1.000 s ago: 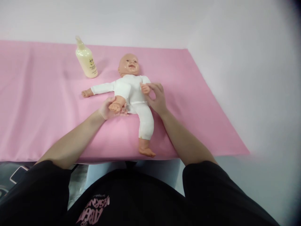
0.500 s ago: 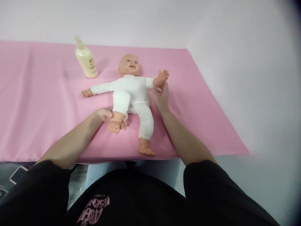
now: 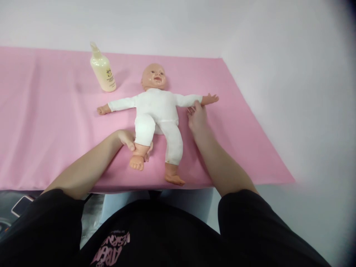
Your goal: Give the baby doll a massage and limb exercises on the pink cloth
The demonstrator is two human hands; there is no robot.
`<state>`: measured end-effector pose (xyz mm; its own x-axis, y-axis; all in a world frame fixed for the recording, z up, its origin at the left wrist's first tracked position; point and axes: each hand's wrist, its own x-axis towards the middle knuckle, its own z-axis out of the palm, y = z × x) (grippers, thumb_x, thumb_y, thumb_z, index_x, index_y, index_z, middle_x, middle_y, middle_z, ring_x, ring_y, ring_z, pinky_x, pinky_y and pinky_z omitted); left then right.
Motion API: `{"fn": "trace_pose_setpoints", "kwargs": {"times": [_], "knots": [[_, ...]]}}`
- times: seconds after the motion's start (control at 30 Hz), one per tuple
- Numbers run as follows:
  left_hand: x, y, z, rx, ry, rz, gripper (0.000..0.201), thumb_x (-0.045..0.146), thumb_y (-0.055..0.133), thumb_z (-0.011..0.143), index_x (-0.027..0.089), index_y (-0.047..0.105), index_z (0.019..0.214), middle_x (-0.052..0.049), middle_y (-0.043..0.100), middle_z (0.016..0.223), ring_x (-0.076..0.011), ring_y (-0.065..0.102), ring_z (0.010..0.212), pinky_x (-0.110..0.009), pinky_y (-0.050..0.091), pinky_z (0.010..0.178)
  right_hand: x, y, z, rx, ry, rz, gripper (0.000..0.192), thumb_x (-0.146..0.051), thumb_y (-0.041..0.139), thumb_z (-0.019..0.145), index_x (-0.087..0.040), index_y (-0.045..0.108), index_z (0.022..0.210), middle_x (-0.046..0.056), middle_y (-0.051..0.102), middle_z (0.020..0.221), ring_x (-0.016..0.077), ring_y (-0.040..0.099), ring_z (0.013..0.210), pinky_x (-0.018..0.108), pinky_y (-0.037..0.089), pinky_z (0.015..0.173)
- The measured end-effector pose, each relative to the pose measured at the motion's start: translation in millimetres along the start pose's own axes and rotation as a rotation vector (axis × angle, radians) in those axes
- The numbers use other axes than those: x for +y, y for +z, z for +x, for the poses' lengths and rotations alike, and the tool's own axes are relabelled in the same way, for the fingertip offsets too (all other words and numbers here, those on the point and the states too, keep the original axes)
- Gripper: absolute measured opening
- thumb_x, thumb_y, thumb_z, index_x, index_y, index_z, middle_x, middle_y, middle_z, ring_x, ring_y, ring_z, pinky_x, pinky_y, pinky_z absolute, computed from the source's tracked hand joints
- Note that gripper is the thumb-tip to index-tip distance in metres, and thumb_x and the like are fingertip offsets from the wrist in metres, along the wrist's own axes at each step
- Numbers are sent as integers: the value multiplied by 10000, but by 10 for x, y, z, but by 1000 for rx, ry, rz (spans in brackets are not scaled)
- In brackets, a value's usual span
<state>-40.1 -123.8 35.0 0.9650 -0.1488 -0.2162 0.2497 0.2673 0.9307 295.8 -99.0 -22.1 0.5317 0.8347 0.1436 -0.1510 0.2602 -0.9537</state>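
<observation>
A baby doll with a white cloth body lies on its back, its head away from me and both arms spread. My left hand is closed round the lower part of the doll's left-side leg, thumb on the near side and fingertips showing past the ankle. That leg is bent at the knee; the other lies stretched toward me. At the doll's right-side arm, my right hand grips near the wrist from below, its fingers partly hidden. The doll's small hand extends past my fingers.
A pale yellow pump bottle stands left of the doll's head. Pink cloth covers the table, whose right edge slants toward me. Behind it rises a white wall. A phone lies below at the lower left.
The doll's right-side arm has gone from raised and bent to stretched outward, my right hand moving right with it. My left hand has brought the bent leg's foot slightly down toward me.
</observation>
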Motion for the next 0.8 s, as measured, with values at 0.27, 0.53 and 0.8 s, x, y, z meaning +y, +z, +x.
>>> {"fn": "trace_pose_setpoints", "kwargs": {"times": [0.27, 0.53, 0.8], "knots": [[-174, -133, 36, 455, 392, -262, 717, 924, 783, 657, 241, 659, 836, -10, 611, 591, -321, 766, 821, -515, 640, 1011, -266, 134, -309, -165, -378, -200, 497, -558, 802, 938, -320, 624, 1336, 89, 733, 1383, 286, 702, 1279, 482, 642, 1107], [-57, -70, 63, 639, 384, -559, 585, 751, 642, 962, 177, 724, 883, -21, 656, 602, -279, 771, 770, -457, 662, 946, -172, 162, -388, -441, -778, -625, 379, -502, 701, 1061, -321, 738, 1391, 99, 746, 1325, 329, 697, 1315, 628, 542, 1254], [-73, -82, 43, 596, 361, -529, 508, 644, 680, 974, 147, 787, 973, -56, 759, 716, -281, 815, 841, -438, 660, 951, -230, 170, -426, -471, -812, -817, 368, -409, 644, 1091, -368, 746, 1442, 108, 714, 1349, 337, 677, 1319, 643, 570, 1206]]}}
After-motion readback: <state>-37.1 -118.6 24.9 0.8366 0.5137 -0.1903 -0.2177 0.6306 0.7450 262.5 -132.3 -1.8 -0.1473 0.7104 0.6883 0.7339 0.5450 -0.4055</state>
